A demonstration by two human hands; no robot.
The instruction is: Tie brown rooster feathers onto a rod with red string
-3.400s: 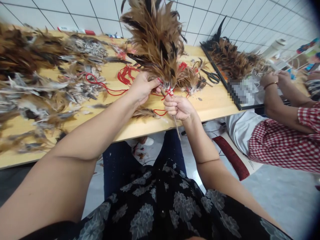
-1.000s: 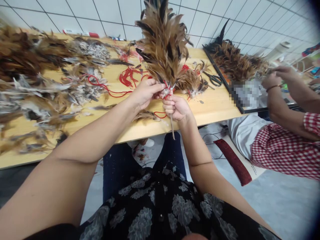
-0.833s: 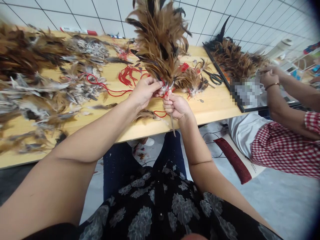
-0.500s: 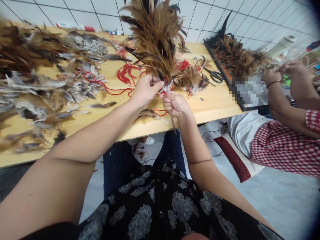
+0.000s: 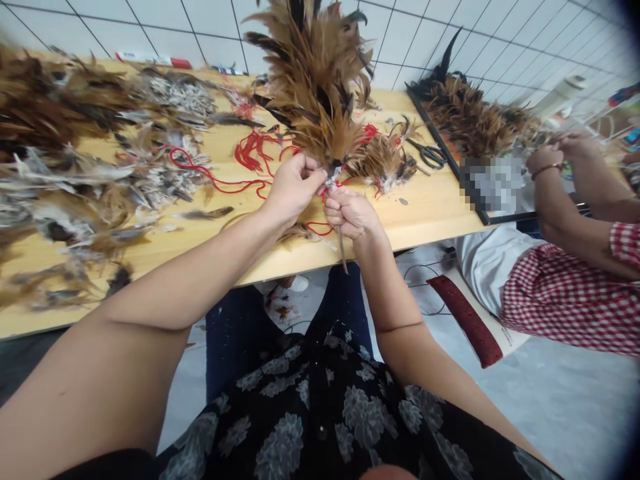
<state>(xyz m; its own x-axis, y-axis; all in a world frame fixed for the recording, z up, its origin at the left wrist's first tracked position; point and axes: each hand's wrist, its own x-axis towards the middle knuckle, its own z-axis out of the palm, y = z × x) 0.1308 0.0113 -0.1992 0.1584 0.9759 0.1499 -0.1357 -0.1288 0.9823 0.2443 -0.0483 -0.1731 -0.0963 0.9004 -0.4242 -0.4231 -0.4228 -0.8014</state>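
Note:
A tall bunch of brown and black feathers (image 5: 315,73) stands upright on a thin stick (image 5: 341,250) over the front edge of the wooden table (image 5: 425,207). My right hand (image 5: 350,213) is closed round the stick just under the feathers. My left hand (image 5: 293,187) pinches the base of the bunch, where red string (image 5: 327,190) is wound. A loop of the same red string (image 5: 320,230) trails onto the table below my hands.
Loose brown, grey and black feathers (image 5: 75,147) cover the table's left half, with red cord (image 5: 250,150) among them. Small tied feather bundles (image 5: 385,160) and scissors (image 5: 427,155) lie right of my hands. A person in a red checked sleeve (image 5: 565,293) works beside a black tray of feathers (image 5: 470,120).
The feather bunch has swayed left and back while both hands kept their grip at its base. The stick hangs a little straighter. The other person's hands have shifted slightly.

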